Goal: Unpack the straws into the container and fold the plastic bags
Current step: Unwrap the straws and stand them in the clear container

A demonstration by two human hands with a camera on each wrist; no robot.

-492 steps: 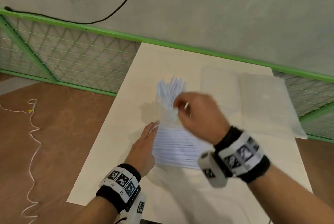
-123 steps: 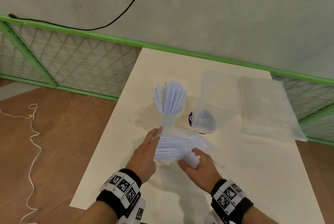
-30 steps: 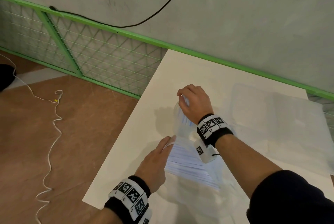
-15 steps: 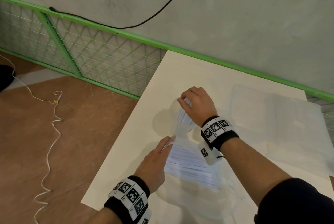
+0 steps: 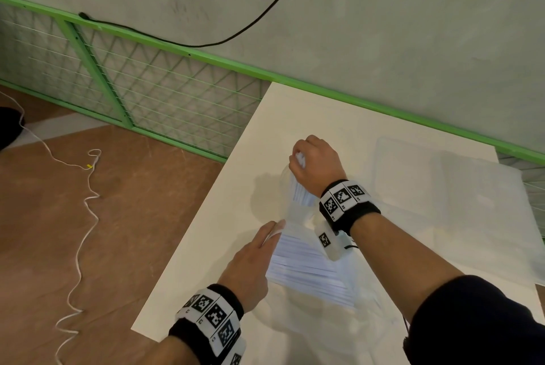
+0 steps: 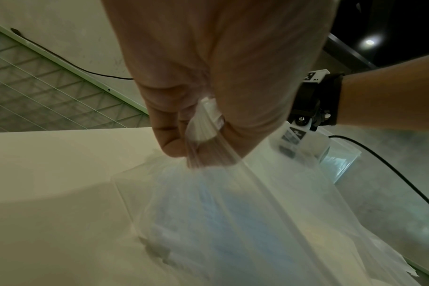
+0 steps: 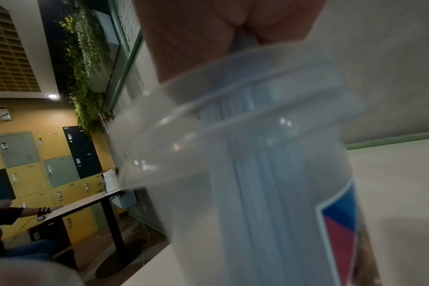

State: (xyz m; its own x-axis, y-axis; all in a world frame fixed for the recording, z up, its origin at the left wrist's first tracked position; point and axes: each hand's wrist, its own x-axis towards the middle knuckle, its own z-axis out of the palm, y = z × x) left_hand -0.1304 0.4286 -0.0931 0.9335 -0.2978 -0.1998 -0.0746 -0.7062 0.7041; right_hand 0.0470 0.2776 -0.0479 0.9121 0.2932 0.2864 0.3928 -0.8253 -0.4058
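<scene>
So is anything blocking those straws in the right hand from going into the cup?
Nothing visible does. The right hand holds the straws with their lower ends already inside the clear cup, whose mouth is open with no lid.

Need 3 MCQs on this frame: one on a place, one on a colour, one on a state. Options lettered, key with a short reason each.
1. Where is the right hand?
A. Over the clear cup
B. Flat on the floor
C. On the green rail

2. What colour is the rail along the wall?
A. Red
B. Green
C. Black

3. What is the left hand doing?
A. Hanging idle off the table
B. Holding the cup
C. Pinching the edge of the plastic bag

Answers:
1 A: the head view shows the hand above the cup, holding a bundle of straws that goes down into it.
2 B: the rail and the mesh frame are bright green.
3 C: the left wrist view shows thumb and fingers closed on gathered film; more straws lie in the bag.
</scene>
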